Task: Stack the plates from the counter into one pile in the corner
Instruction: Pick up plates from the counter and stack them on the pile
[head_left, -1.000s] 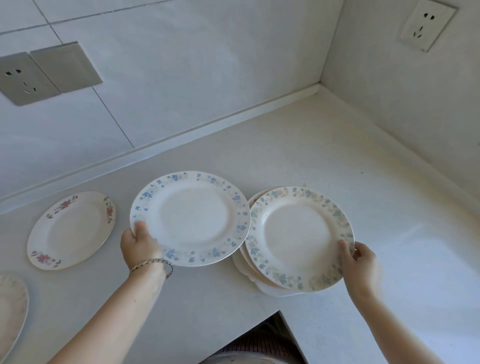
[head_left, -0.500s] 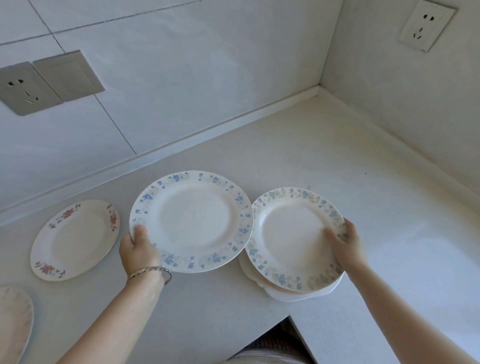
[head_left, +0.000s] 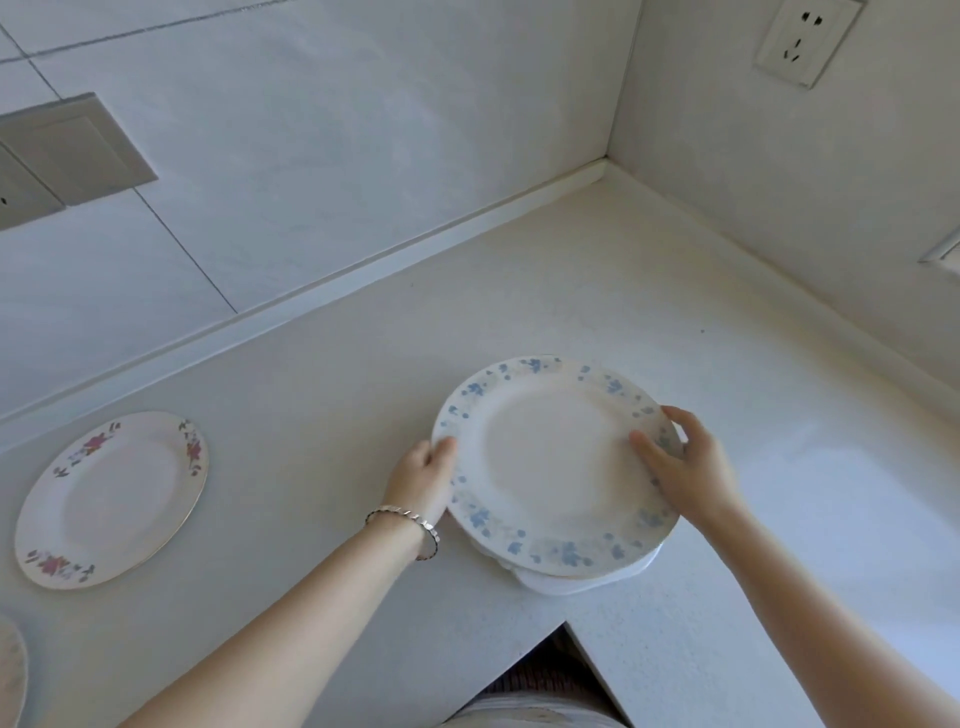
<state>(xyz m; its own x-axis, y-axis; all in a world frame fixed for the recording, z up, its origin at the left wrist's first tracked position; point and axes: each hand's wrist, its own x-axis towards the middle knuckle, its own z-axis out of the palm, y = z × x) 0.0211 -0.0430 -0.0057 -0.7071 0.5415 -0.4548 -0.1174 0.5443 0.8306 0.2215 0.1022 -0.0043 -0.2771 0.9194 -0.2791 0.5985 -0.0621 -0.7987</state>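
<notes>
A white plate with a blue flower rim (head_left: 545, 457) lies on top of the pile of plates (head_left: 571, 579) near the counter's inner front corner. My left hand (head_left: 423, 475) grips its left rim, thumb on top. My right hand (head_left: 680, 462) holds its right rim, thumb on the plate's face. Only edges of the lower plates show beneath it. A plate with red flowers (head_left: 111, 499) lies flat on the counter at the left. At the far left edge, a sliver of another plate (head_left: 10, 670) is visible.
The white counter (head_left: 597, 291) runs into the wall corner at the upper right. Wall sockets sit at the top right (head_left: 802, 39) and upper left (head_left: 62, 150). The counter's front edge notches inward at the bottom centre (head_left: 563, 623).
My left hand carried the blue-rimmed plate to the right and onto the pile. My right hand shifted from the pile's top plate to the blue plate's right rim.
</notes>
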